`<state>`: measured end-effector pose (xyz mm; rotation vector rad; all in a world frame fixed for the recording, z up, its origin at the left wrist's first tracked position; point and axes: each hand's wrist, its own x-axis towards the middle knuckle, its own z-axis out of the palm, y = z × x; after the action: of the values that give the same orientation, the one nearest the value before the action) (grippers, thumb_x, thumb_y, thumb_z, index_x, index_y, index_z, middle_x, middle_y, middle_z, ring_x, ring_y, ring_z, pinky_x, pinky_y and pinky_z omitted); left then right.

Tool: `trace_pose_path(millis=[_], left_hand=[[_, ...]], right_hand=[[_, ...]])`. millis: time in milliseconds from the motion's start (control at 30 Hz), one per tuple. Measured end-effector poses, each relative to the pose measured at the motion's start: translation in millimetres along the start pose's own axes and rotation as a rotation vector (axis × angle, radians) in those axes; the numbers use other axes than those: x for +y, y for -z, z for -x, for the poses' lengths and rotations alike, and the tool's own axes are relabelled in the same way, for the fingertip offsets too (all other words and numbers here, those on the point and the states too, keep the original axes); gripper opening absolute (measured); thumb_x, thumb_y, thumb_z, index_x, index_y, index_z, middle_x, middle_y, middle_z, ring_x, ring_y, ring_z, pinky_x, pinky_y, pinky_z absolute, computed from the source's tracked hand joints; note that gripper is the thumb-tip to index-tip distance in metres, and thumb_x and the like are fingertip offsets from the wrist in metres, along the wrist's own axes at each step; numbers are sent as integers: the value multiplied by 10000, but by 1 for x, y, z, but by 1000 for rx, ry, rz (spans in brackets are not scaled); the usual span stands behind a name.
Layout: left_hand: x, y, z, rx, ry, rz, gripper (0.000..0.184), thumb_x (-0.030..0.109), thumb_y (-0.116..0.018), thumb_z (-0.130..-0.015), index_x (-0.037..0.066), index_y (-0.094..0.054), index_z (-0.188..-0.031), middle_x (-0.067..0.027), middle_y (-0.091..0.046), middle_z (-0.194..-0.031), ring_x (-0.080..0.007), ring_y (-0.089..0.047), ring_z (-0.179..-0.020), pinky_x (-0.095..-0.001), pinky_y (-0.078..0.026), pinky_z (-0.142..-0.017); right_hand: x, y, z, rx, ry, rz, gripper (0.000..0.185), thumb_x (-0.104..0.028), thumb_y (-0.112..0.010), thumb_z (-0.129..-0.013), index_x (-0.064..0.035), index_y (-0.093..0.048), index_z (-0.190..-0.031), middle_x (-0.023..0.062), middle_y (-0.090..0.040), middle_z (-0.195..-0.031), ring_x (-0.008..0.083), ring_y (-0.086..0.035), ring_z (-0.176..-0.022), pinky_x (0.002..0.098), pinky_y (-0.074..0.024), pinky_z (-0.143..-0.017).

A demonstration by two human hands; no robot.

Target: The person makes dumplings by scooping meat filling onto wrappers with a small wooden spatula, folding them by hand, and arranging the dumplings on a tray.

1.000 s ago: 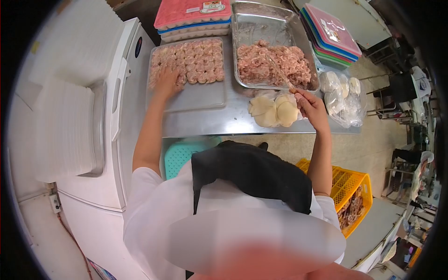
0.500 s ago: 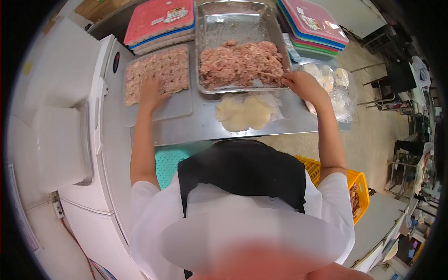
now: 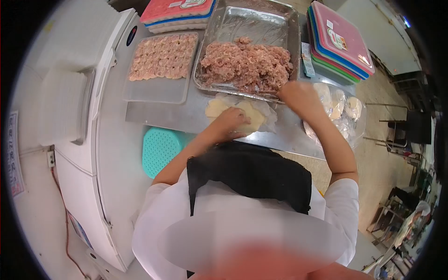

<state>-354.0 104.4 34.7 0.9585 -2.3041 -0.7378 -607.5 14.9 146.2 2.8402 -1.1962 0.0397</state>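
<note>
My left hand (image 3: 229,122) lies over the round, pale dough wrappers (image 3: 215,108), with bent fingers and thumb gripping at a wrapper. Under the wrappers is a crumpled plastic sheet. My right hand (image 3: 298,99) is closed in a fist, smeared by motion, at the near right corner of the metal tray (image 3: 254,21). A thin stick-like tool, visible in this fist a moment earlier, is now hidden. Pink minced meat (image 3: 245,65) fills the near half of the tray. To the left, rows of filled dumplings (image 3: 163,56) cover the far part of a translucent plastic tray (image 3: 156,93).
Stacked containers with a red lid (image 3: 175,10) stand at the far left, and stacked coloured lids (image 3: 343,39) at the far right. Bagged wrappers (image 3: 337,105) lie beside my right forearm. A white refrigerator (image 3: 114,154) borders the left; a turquoise stool (image 3: 161,151) is below the table.
My left hand has moved right from the dumplings to the dough wrappers. My right hand has come out of the meat to the tray's near corner. The view has shifted.
</note>
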Motion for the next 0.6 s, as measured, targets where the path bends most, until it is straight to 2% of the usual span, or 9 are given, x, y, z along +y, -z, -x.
trace_pose_path(millis=[67,167,267,367,433,467,533,600], left_hand=[[14,-8,-4,36,44,-209,325,169,-761,-692,121,-628,-985,-107,-573,-999,-305,-534,-941,-388,-430,-833],[6,-20,-6,69,75,-159,283,202,-735,-727,128,-649,-987,-105,-571,-939,-292,-529,-888,-382,-430,-796],[3,-14,-9,-89,174,-179,211,229,-685,-785,105,-665,-955,-104,-594,-960,-295,-540,-926,-384,-434,-824],[9,-11,-11,113,245,69,196,234,-630,-838,80,-675,-948,-102,-612,-1004,-304,-543,-971,-397,-433,-857],[14,-5,-14,133,220,-11,187,200,-622,-849,66,-671,-971,-110,-620,-1025,-294,-563,-981,-381,-441,-865],[18,-2,-16,146,212,-53,184,183,-618,-855,60,-669,-982,-115,-624,-1036,-289,-572,-985,-374,-445,-869],[30,1,-24,286,314,155,184,173,-616,-864,39,-666,-980,-96,-637,-969,-256,-593,-915,-334,-464,-820],[29,4,-29,393,444,373,191,160,-615,-872,22,-662,-996,-81,-643,-945,-212,-602,-896,-306,-469,-810]], right_hand=[[20,-3,-9,25,-20,44,119,-87,-558,-705,-36,-651,-652,165,-634,-689,310,-654,-672,413,-520,-592],[21,-35,-11,65,-38,45,127,-96,-558,-711,-38,-659,-661,165,-635,-688,308,-656,-677,412,-524,-604],[-8,-36,1,11,12,-8,131,-105,-559,-720,-46,-666,-671,159,-638,-687,302,-658,-678,410,-526,-606],[3,-13,6,-31,28,-20,141,-106,-553,-730,-41,-668,-678,159,-641,-689,302,-661,-677,414,-527,-594],[33,-8,-5,-53,25,-48,147,-104,-549,-734,-32,-665,-679,161,-643,-694,306,-661,-674,418,-526,-583],[39,-19,-10,7,37,-38,150,-105,-548,-734,-30,-666,-680,162,-644,-695,309,-662,-673,419,-525,-576],[39,-49,-16,128,53,-16,155,-107,-547,-735,-25,-668,-683,164,-647,-698,315,-664,-671,422,-523,-563],[11,-61,-8,35,68,-34,152,-114,-552,-733,-31,-670,-685,166,-649,-697,320,-663,-661,421,-525,-566]])
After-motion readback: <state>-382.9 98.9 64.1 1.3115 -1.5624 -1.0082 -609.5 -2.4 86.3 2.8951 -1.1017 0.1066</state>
